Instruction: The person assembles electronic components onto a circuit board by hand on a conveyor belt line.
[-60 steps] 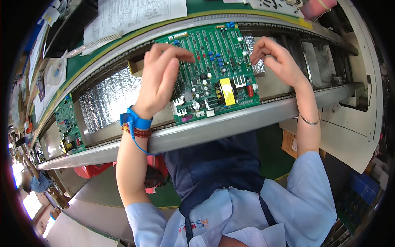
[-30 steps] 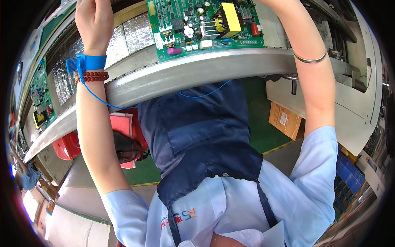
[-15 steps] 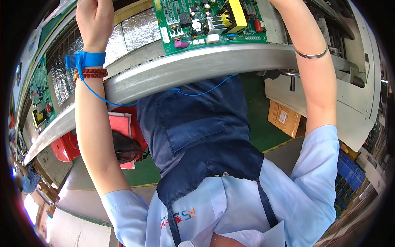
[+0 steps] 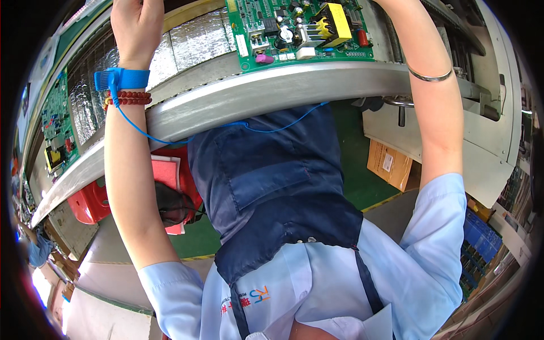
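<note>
Looking down past the navy apron [image 4: 272, 187], both forearms reach up and away over the metal conveyor rail [image 4: 272, 93]. Left hand [image 4: 137, 25] sits well apart from the right, over the foil-lined bed [image 4: 192, 42]; its fingers are cut off by the frame edge, so grip cannot be told. Right hand is out of view; only the forearm with a bangle [image 4: 430, 76] shows. Green circuit board [image 4: 300, 28] lies on the conveyor between the two arms, its near edge just behind the rail.

Risks, as judgement: blue wrist-strap cord [image 4: 170, 139] hangs slack across the rail and could snag. A forearm brushing the board's tall yellow transformer [image 4: 334, 22] could shift the board. Second board [image 4: 54, 141] sits far left.
</note>
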Demonstrator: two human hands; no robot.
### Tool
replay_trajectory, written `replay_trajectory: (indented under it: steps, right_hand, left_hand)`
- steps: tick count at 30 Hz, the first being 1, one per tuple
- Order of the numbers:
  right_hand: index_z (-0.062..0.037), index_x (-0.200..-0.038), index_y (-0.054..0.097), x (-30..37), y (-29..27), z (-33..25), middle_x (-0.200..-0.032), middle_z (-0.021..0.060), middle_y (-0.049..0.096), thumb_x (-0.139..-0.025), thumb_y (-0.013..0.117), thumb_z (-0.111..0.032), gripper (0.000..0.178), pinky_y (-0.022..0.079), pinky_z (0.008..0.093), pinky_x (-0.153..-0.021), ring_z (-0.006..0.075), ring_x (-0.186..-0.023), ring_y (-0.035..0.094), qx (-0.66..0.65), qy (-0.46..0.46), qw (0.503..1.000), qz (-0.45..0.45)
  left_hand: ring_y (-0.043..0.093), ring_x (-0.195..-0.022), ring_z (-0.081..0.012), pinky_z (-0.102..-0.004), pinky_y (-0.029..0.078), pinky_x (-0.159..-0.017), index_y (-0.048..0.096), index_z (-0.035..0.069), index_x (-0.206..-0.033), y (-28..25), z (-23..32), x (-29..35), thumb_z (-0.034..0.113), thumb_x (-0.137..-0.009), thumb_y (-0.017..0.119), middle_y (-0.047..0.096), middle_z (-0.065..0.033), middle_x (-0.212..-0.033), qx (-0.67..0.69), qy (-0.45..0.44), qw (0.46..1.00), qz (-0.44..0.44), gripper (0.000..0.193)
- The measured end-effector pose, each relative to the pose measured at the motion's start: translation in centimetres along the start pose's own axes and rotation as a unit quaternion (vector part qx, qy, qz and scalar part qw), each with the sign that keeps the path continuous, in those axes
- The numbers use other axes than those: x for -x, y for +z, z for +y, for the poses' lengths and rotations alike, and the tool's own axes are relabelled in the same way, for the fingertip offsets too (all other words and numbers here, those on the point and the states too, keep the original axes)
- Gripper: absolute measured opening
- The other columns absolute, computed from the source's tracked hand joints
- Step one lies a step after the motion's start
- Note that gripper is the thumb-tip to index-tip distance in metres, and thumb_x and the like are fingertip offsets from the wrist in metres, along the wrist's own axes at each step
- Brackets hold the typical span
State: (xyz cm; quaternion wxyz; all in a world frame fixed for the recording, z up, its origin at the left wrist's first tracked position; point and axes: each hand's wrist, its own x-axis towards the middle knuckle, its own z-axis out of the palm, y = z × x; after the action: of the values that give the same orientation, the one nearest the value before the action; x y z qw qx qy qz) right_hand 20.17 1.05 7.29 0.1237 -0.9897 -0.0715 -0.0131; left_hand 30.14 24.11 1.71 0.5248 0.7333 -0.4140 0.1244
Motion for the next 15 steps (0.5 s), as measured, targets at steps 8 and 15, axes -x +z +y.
replay_trajectory:
  steps: [8,15]
  right_hand:
    - [0.0012,-0.081,0.069,-1.4,0.0,-1.9,-0.079,0.0182,0.066,-0.071,0.069,-0.011,0.016,0.051,0.0353,-0.071,0.0296,-0.079,0.065,-0.025,-0.012,1.0,-0.004]
    - [0.0012,-0.081,0.069,-1.7,-0.2,-1.8,-0.08,0.0183,0.066,-0.07,0.07,-0.01,0.015,0.051,0.0354,-0.072,0.0293,-0.08,0.065,-0.005,-0.005,1.0,0.003]
  left_hand:
    - [0.054,-0.073,-0.0134,-0.0248,0.043,-0.068,0.057,-0.003,-0.082,0.0,0.3,0.0,0.017,-0.097,0.042,0.049,-0.0066,-0.083,0.013,-0.002,1.0,0.005,0.03]
    - [0.054,-0.073,-0.0136,-0.0248,0.045,-0.067,0.057,-0.004,-0.082,-0.3,0.7,-0.4,0.017,-0.098,0.041,0.049,-0.0069,-0.082,0.011,0.005,1.0,0.008,0.031]
